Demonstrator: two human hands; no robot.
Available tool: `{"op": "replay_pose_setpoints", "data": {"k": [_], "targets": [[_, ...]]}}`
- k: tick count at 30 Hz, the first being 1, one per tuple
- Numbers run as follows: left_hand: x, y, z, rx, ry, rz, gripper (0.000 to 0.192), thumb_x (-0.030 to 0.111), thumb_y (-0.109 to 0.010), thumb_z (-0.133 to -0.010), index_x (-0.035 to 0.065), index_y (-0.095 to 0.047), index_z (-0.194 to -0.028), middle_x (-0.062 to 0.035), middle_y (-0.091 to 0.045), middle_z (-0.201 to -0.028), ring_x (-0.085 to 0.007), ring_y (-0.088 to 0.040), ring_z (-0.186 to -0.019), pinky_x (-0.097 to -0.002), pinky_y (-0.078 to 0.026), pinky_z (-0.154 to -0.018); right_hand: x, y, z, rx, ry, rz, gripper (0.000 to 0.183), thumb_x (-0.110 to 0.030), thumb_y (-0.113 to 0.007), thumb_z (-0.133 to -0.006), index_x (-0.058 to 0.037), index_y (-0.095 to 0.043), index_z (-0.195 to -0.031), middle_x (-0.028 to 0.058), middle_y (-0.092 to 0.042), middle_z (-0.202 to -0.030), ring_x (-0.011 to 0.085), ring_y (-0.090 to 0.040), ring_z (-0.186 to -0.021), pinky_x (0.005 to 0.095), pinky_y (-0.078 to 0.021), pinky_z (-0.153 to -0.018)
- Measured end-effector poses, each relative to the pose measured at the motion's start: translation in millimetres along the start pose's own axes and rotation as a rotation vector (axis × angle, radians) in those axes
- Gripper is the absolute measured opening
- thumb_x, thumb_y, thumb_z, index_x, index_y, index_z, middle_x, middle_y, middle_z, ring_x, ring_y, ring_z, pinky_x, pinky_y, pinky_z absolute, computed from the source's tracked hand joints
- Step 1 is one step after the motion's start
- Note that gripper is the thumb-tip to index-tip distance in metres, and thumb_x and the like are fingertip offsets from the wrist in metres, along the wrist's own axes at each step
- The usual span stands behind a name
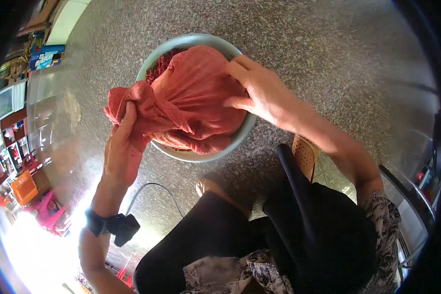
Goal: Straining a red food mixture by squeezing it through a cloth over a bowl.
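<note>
A full, rounded red cloth bag [205,88] lies in a pale green round basin [248,126] on the floor. My left hand [126,147] grips the gathered, twisted end of the bag over the basin's left rim, thumb on top. At the basin's right side, my right hand [251,90] rests on the bulging part, fingers and thumb spread apart against the cloth. Dark red crumbly material [161,66] shows in the basin at the upper left, beside the bag. What the bag holds is hidden.
Speckled stone-like floor [316,47] surrounds the basin. My sandal [305,156] stands close below its right side. A thin dark cable [150,183] curves near my left forearm. An orange container [24,187] and a pink plastic stool [48,213] are at far left.
</note>
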State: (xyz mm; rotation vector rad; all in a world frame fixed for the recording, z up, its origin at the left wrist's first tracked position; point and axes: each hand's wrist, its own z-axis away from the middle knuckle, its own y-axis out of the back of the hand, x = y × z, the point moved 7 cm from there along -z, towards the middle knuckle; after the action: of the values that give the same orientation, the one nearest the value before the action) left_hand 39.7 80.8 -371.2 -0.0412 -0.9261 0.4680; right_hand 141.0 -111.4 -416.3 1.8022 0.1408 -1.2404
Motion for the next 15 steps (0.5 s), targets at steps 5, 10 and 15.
{"op": "replay_pose_setpoints", "data": {"k": [5,10,15], "targets": [[-3,7,-2,0.035,-0.074,0.044,0.041,0.028,-0.043,-0.096,0.0030,-0.041,-0.129,-0.0084,-0.053,-0.123,-0.0202,-0.051,-0.115,-0.0371,-0.038,-0.100,-1,-5,2,0.269,0.131,0.012,0.012,-0.011,-0.066,-0.077,-0.0055,-0.055,-0.081,0.0073,-0.053,-0.084,0.0267,-0.057,-0.077,0.0344,-0.0503,-0.068],[-11,27,0,0.091,-0.191,-0.291,0.039,0.017,-0.047,-0.095,0.0063,-0.039,-0.131,-0.0074,-0.049,-0.127,-0.0198,-0.048,-0.117,-0.0379,-0.038,-0.100,1,1,-1,0.329,-0.031,-0.458,0.011,-0.012,-0.066,-0.078,-0.0036,-0.059,-0.078,0.0092,-0.057,-0.074,0.0241,-0.057,-0.066,0.0340,-0.0482,-0.064],[-9,17,4,0.066,-0.369,-0.411,0.049,0.006,-0.061,-0.085,0.0024,-0.040,-0.129,-0.0072,-0.052,-0.123,-0.0187,-0.051,-0.112,-0.0351,-0.041,-0.097,-37,6,-15,0.341,0.110,-0.446,0.010,-0.011,-0.066,-0.077,-0.0035,-0.061,-0.081,0.0085,-0.059,-0.075,0.0232,-0.059,-0.068,0.0335,-0.0475,-0.063]]}}
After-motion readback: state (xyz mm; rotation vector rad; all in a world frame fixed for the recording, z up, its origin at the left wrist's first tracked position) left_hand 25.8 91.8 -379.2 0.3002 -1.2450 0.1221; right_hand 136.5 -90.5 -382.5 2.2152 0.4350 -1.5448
